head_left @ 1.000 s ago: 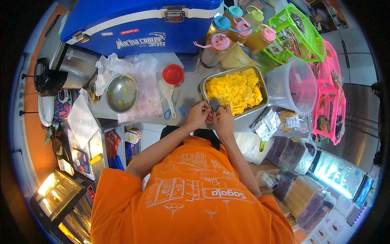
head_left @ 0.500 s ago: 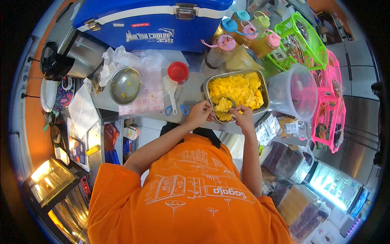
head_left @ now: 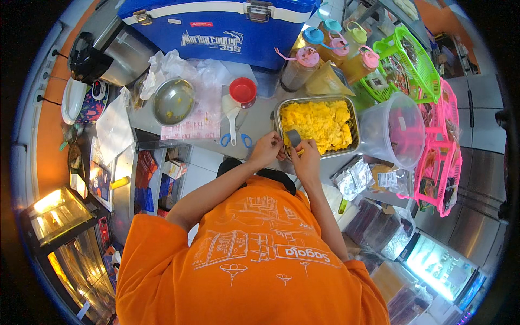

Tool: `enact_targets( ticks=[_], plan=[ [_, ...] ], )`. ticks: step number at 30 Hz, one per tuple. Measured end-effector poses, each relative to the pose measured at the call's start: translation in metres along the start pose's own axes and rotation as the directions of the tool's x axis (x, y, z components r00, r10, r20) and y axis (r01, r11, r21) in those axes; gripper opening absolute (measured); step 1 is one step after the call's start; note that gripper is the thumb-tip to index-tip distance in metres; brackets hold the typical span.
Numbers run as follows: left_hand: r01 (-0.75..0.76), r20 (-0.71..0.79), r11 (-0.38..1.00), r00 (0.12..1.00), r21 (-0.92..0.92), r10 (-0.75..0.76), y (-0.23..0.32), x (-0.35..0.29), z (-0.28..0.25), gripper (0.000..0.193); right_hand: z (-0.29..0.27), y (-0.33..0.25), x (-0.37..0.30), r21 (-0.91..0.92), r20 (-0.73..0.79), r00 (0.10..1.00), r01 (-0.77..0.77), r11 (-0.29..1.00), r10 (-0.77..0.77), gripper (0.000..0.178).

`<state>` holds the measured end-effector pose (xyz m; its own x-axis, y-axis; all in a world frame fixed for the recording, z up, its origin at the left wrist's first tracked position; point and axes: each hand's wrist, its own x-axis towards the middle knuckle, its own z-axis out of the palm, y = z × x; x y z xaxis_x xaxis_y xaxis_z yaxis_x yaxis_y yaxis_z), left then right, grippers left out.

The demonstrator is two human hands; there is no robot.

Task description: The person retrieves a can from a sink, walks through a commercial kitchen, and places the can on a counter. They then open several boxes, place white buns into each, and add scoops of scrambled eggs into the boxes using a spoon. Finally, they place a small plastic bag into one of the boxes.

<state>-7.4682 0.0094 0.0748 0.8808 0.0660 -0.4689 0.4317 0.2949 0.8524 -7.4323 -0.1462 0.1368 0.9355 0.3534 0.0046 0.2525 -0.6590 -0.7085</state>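
A rectangular metal tray (head_left: pixel 357 140) on the work table holds a heap of yellow, crumbly food (head_left: pixel 319 122) that looks like scrambled egg. My right hand (head_left: pixel 306 161), fingers closed, grips a grey metal spoon (head_left: pixel 293 137) whose bowl is over the tray's near left corner. Close beside it, at the tray's left edge, my left hand (head_left: pixel 266 149) has its fingertips pinched together. Whatever is between them is too small or hidden to name. The two hands nearly meet at that corner.
Left of the hands lie blue-handled scissors (head_left: pixel 246 141), a white scoop (head_left: pixel 233 120), a red cup (head_left: pixel 242 91) and a metal bowl (head_left: pixel 173 102). A clear plastic tub (head_left: pixel 392 130) stands right of the tray. Behind are squeeze bottles (head_left: pixel 300 65) and a blue cooler (head_left: pixel 216 38).
My right hand has drawn the spoon out of the yellow food and moved left, close to my left hand. The left hand stays at the tray's corner. The whole view has shifted slightly.
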Motion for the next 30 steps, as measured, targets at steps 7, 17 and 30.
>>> enact_targets(
  ticks=[7, 17, 30],
  plan=[
    [-0.031, -0.002, 0.996, 1.000, 0.079, 0.031, 0.001, -0.005, 0.001, 0.008, -0.024, 0.039, 0.022, 0.386, 0.349, 0.847, -0.520, 0.762, 0.402, 0.022],
    [0.028, 0.015, 0.995, 0.999, 0.092, -0.029, -0.003, -0.004, -0.002, 0.013, -0.057, 0.067, 0.035, 0.678, 0.448, 0.808, -0.586, 0.444, 0.383, 0.020],
    [-0.094, -0.267, 0.981, 0.954, 0.168, 0.137, -0.058, -0.141, -0.117, 0.023, -0.032, -0.030, 0.025, 0.542, 0.582, 0.798, -0.523, 0.658, 0.155, 0.025]
  ],
)
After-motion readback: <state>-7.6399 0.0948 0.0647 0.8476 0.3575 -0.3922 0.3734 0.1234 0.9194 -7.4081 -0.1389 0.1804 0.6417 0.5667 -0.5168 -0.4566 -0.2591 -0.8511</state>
